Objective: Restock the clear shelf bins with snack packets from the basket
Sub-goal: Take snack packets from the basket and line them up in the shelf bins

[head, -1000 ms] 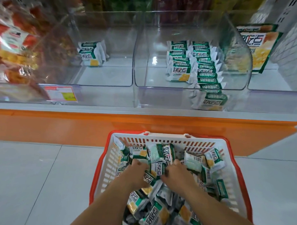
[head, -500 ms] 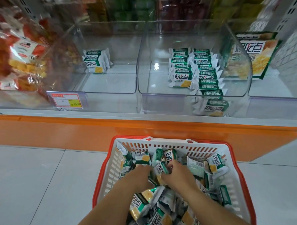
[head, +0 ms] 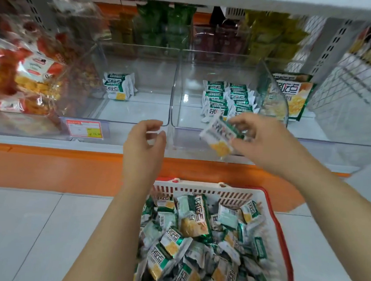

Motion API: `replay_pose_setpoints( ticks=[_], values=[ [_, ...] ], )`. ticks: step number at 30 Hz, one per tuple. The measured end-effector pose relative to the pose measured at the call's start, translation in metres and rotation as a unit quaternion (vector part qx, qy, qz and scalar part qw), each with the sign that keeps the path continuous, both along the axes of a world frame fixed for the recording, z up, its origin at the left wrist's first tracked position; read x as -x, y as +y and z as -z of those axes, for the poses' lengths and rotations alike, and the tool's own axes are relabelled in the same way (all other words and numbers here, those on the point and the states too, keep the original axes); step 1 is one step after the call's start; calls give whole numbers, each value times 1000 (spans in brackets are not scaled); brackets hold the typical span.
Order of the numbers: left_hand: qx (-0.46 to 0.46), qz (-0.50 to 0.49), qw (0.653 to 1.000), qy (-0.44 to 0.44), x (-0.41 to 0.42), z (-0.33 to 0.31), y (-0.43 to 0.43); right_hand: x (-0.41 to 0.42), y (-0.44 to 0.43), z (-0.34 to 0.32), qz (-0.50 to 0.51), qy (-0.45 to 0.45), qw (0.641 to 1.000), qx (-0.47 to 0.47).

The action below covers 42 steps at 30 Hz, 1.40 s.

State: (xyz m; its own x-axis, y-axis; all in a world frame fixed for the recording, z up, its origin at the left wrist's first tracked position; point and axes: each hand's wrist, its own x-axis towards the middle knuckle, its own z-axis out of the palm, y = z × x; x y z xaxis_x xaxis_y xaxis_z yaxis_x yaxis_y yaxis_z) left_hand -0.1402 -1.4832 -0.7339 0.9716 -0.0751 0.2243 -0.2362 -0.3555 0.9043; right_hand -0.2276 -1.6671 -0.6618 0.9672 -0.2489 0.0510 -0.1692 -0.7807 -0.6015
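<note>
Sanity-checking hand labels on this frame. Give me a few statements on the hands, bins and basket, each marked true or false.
1. The right hand pinches a snack packet at the front of the middle bin. True.
2. The left hand grips a packet too. False: its fingers curl loosely round nothing.
3. The basket is nearly empty. False: it is piled with packets.
4. The middle bin holds more packets than the left bin. True.
</note>
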Motion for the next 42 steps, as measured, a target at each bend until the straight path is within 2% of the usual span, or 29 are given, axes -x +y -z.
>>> replay_pose_setpoints(
  ticks=[2, 4, 7, 11, 20, 25, 32, 35, 38, 40, 42],
  values=[
    [-19, 15, 999, -31, -1, 6, -1, -21, -7, -5, 28, -58, 997, 34],
    [-55, 46, 996, -48, -2, 11, -3, -46, -17, 0, 57, -73, 992, 90],
    [-130, 69, 987, -71, -2, 16, -6, -84, -35, 17, 64, -44, 987, 140],
    [-176, 96, 977, -74, -1, 23, -7, -117, -53, 46, 37, 36, 982, 183],
    [-179, 99, 976, -78, -3, 24, -11, -135, -62, 63, 34, 72, 938, 338],
    [-174, 96, 976, -83, -3, 26, -11, -142, -64, 65, 28, 56, 935, 349],
    [-179, 98, 975, -90, -3, 28, -11, -138, -66, 58, 38, 72, 949, 306],
    [-166, 91, 977, -100, -2, 29, -12, -129, -64, 51, 42, 7, 967, 250],
    [-81, 43, 990, -107, 1, 28, -11, -106, -52, 49, 26, -113, 976, 182],
    [-55, 32, 992, -110, 3, 27, -9, -80, -35, 50, -11, -232, 962, 144],
    [-75, 69, 990, -101, 3, 30, -7, -50, -18, 60, -52, -319, 938, 124]
  ],
)
